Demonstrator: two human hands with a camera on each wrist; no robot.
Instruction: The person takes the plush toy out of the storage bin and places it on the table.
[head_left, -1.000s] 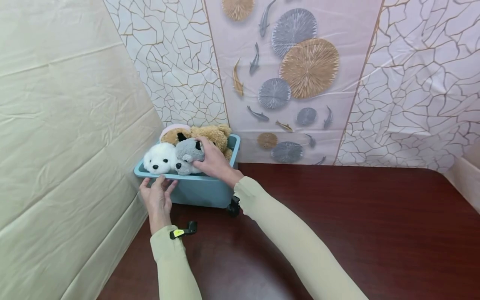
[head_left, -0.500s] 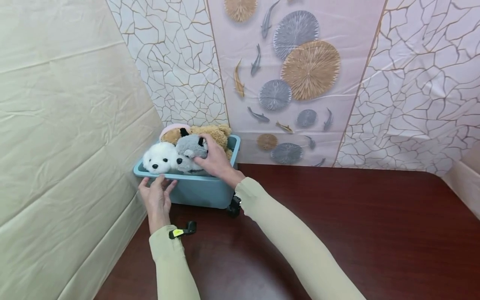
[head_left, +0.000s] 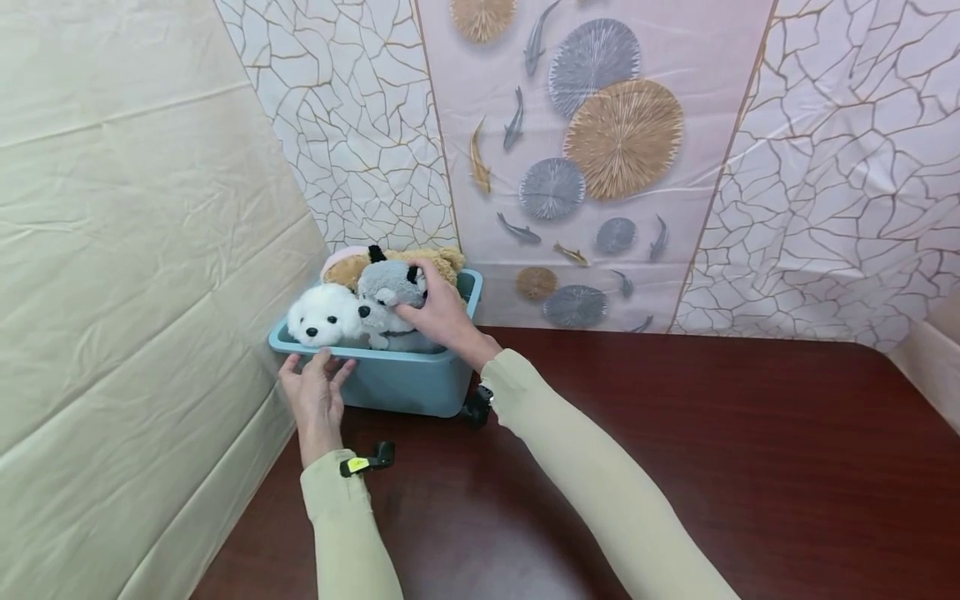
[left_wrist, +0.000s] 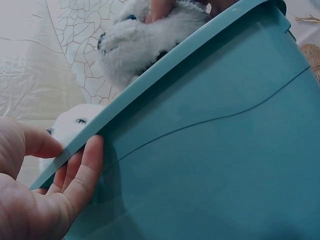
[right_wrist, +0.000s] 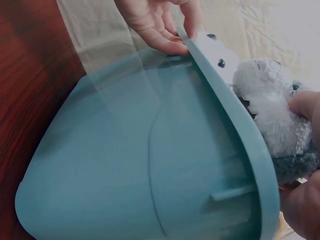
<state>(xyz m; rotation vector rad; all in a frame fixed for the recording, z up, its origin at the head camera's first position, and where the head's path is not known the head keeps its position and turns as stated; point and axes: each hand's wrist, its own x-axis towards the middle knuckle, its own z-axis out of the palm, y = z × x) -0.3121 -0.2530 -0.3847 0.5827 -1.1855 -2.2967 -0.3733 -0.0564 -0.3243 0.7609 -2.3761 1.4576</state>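
A blue plastic bin full of plush toys stands at the left back of the table. My left hand pinches its front rim near the left corner, thumb on top and fingers beneath, as the left wrist view shows. With my right hand I grip a grey-and-white plush dog by its head, low over the bin's right half. Beside it a white plush dog peers over the rim. Behind them lie a tan curly plush toy and a brown plush toy with a pink top, both partly hidden.
The dark red-brown table stretches away to the right of the bin. A cream cloth wall rises close on the left, and a patterned cloth hangs behind the table.
My right hand has raised the grey plush dog slightly and shifted it to the right, showing more of its body. The left hand stays on the rim.
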